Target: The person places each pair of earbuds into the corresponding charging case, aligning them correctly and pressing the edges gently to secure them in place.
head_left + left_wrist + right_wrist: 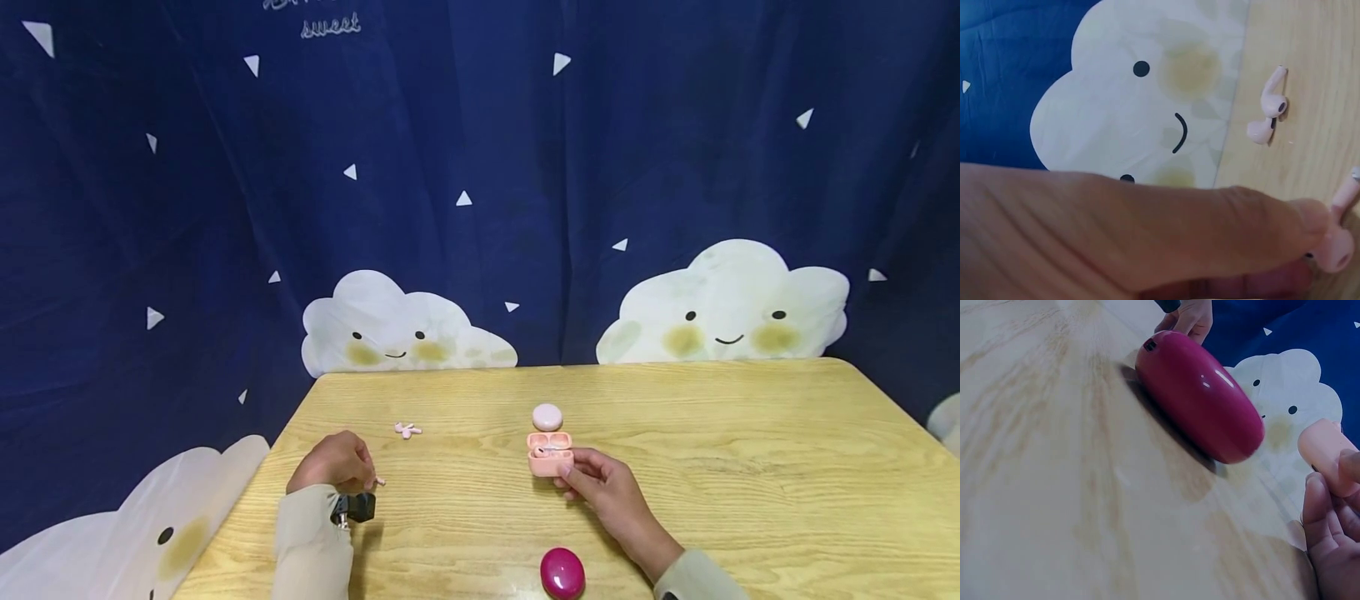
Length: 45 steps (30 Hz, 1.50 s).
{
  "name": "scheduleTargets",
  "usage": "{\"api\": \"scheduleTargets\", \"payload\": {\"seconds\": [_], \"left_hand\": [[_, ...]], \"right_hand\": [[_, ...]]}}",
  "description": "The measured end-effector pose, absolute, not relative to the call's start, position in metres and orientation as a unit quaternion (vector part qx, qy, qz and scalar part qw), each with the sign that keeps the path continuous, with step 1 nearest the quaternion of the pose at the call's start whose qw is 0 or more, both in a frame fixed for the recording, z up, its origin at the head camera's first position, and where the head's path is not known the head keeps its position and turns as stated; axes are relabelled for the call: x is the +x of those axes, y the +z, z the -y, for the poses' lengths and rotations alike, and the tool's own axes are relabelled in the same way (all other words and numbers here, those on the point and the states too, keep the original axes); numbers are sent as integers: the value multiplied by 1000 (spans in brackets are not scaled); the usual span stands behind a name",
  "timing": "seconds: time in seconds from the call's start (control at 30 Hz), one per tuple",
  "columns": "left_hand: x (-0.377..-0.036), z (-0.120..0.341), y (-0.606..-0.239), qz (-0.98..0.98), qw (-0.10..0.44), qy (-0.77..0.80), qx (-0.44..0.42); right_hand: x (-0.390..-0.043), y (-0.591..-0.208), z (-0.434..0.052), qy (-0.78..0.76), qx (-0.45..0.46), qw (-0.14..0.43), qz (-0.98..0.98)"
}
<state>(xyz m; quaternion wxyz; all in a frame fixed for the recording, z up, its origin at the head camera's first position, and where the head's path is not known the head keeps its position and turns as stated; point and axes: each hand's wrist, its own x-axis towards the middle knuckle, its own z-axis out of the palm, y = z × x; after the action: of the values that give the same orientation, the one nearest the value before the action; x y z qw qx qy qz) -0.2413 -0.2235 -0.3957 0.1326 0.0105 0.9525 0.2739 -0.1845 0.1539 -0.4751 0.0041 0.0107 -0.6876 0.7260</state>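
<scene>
**Earbud pinched, case steadied**

We pinch a small pink earbud point(1337, 247) in our left hand point(335, 463) fingers, low over the wooden tabletop point(750, 467). Our right hand point(603, 487) fingers grasp the open pink charging case point(550, 454), resting mid-tabletop.

**What we cannot make out**

In the head view we see the left hand point(335, 463) curled over a small pink earbud point(379, 481), so only its tip pokes out. In the left wrist view the thumb fills the lower frame and hides most of that earbud; the picture's right edge clips its stem.

The pink case point(550, 455) is too small for us to tell how its contents sit. In the right wrist view only one corner of it shows, and the right hand point(1334, 537) is cut off by the edge. The magenta case point(562, 573) runs off the bottom of the head view.
</scene>
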Motion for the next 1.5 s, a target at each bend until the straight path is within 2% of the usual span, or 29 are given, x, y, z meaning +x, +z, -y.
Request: {"api": "scheduleTargets", "payload": {"seconds": [0.43, 0.97, 1.23, 1.5], "left_hand": [[-244, 222, -398, -942, 147, 301, 0], [-247, 220, -403, -957, 124, 263, 0], [-250, 220, -405, -967, 96, 235, 8], [-252, 216, -404, -966, 95, 242, 12]], "right_hand": [[-185, -474, -154, 722, 7, 2, 692], [-186, -475, -154, 724, 13, 7, 690], [-185, -475, -153, 725, 9, 5, 689], [-186, -475, -154, 724, 11, 6, 690]]}}
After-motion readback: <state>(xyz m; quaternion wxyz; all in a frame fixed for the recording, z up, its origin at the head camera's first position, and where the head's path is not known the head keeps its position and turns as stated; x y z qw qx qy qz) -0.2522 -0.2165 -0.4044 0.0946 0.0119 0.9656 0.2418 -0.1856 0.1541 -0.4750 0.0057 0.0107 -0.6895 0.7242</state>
